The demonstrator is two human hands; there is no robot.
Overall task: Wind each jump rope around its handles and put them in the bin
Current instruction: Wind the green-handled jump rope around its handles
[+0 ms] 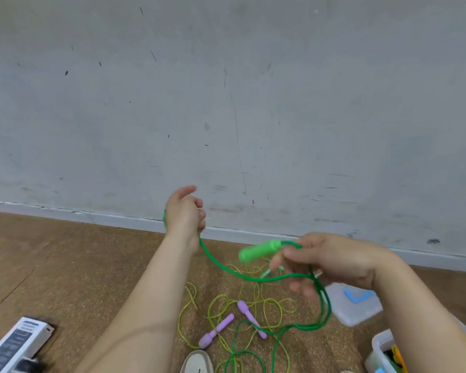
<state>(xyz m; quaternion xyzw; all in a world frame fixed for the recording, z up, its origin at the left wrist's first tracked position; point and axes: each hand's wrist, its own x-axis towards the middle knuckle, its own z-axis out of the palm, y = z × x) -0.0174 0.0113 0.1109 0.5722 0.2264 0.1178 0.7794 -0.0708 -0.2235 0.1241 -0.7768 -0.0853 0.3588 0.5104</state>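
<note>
1. Green rope spans both hands, slack on floor; probably mid-wind.
2. Left hand raised, fingers curled round rope for tension.
3. Right hand fingers half-curled, pinching green handle as spool.
4. Second rope unwound on floor; bin lower right.

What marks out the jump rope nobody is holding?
On the brown floor below the grey wall, look between the person's forearms. A loose tangle lies there: the yellow rope with two lilac handles, unlike the green rope held by the left hand and right hand.
</note>
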